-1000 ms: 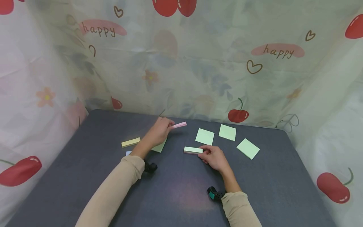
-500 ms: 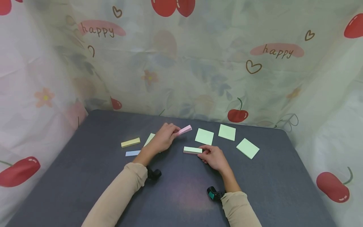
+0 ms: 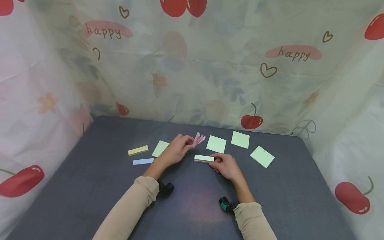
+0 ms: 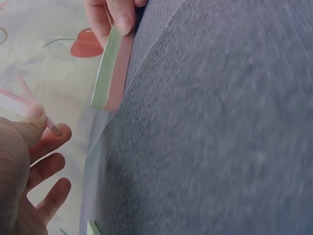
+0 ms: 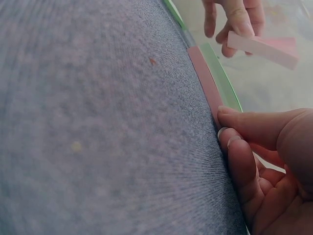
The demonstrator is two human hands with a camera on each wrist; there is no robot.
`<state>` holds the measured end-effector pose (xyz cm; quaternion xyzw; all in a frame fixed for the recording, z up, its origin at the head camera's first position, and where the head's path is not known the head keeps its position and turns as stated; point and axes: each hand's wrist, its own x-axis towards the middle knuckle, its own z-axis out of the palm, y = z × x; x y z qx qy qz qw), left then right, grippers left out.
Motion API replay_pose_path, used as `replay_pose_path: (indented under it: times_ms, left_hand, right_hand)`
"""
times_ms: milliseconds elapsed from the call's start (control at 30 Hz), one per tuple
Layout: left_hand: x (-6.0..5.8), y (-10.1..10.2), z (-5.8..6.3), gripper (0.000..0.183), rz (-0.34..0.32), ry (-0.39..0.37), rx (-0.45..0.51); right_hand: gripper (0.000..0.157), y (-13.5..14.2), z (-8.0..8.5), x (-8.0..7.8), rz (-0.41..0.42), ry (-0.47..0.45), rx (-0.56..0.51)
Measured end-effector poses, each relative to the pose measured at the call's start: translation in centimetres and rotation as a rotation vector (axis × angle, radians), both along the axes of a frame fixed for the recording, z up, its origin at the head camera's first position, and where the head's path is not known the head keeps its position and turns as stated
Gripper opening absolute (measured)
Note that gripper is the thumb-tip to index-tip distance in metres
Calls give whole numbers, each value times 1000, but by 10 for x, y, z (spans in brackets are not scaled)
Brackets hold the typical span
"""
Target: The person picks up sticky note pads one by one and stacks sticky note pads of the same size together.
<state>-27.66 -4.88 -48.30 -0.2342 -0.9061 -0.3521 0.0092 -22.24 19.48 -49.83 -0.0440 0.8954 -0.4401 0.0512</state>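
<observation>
My left hand (image 3: 177,148) pinches a narrow pad of pink sticky notes (image 3: 198,139) between thumb and forefinger, its free end fanned apart. In the left wrist view the other fingers spread away from it. My right hand (image 3: 227,165) grips the right end of a stack of narrow sticky-note pads (image 3: 204,158), green on top of pink, at the table surface. Thumb and fingertips pinch that end in the right wrist view. The pink pad is held above and behind the stack. A square green pad (image 3: 160,148) lies partly hidden behind my left hand.
To the left lie a narrow yellow pad (image 3: 138,150) and a narrow blue pad (image 3: 143,161). Three square green pads sit on the right, the nearest green pad (image 3: 262,157) farthest right. A patterned curtain (image 3: 192,66) hangs behind the dark table (image 3: 192,213).
My left hand has moved right and slightly nearer with the pink pad, which has turned more upright and fanned open. The blue pad has come into full view. My right hand stays put.
</observation>
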Motion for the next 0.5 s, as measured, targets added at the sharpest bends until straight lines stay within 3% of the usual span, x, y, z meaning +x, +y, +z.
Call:
replay_pose_path:
  times_ms: [500]
  left_hand:
    - [7, 10, -15, 24, 52, 16, 149]
  right_hand:
    - [26, 1, 1, 0, -6, -19, -13]
